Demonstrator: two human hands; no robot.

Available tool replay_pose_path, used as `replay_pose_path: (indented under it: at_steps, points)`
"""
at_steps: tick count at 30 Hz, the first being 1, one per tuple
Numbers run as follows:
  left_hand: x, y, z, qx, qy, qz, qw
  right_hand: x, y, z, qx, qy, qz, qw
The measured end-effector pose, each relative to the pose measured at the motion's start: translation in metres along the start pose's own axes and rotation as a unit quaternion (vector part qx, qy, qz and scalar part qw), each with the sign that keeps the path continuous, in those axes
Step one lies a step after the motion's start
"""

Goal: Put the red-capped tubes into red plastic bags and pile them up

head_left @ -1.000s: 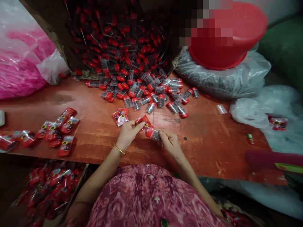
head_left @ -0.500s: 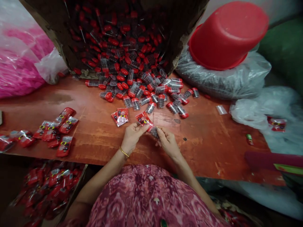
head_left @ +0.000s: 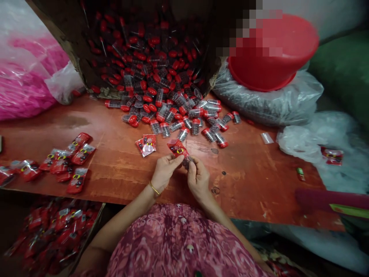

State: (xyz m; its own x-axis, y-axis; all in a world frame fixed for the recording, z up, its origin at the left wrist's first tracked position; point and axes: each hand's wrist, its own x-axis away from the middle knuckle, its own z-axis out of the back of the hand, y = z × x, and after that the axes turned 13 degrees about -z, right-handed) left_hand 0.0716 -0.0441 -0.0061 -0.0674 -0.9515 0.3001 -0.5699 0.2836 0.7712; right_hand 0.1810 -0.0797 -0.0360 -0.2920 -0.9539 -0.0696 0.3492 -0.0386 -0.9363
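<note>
A red printed plastic sleeve [head_left: 176,147] is pinched in my left hand [head_left: 165,172], with thumb and fingers near its lower end. My right hand [head_left: 198,179] is closed on a small clear container with dark contents [head_left: 186,164] at that same end. The container's lower part is hidden by my fingers, and I cannot tell how far it sits inside the sleeve. Just left of the sleeve lie a few flat red sleeves [head_left: 149,143]. Beyond my hands, many red-capped clear containers [head_left: 170,115] spread across the tabletop.
A cardboard box [head_left: 215,73] on its side spills containers onto the wooden table [head_left: 253,181]. Red-wrapped packs [head_left: 77,180] lie at left, above a lower box of similar packs [head_left: 57,231]. A red bucket [head_left: 273,57] stands upside down on a plastic sack [head_left: 259,104] at right.
My right hand has drawn in closer to my left, and less of the container shows. A thin dark ring on the table has come into sight beside my right wrist.
</note>
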Motion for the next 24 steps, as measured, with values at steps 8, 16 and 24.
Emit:
replay_pose_path:
  at_steps: [8, 16, 24]
  points:
    - [0.002, -0.001, 0.0, -0.026, 0.006, -0.052, 0.998, -0.003, -0.008, -0.001, -0.036, -0.08, -0.048, 0.995]
    - [0.0, 0.008, 0.001, -0.027, -0.039, -0.04, 0.998, -0.006, -0.017, -0.007, -0.198, -0.116, -0.132, 0.964]
    - [0.002, 0.011, 0.008, -0.012, -0.048, -0.003, 0.999, -0.016, -0.011, -0.004, -0.17, -0.177, -0.128, 0.961]
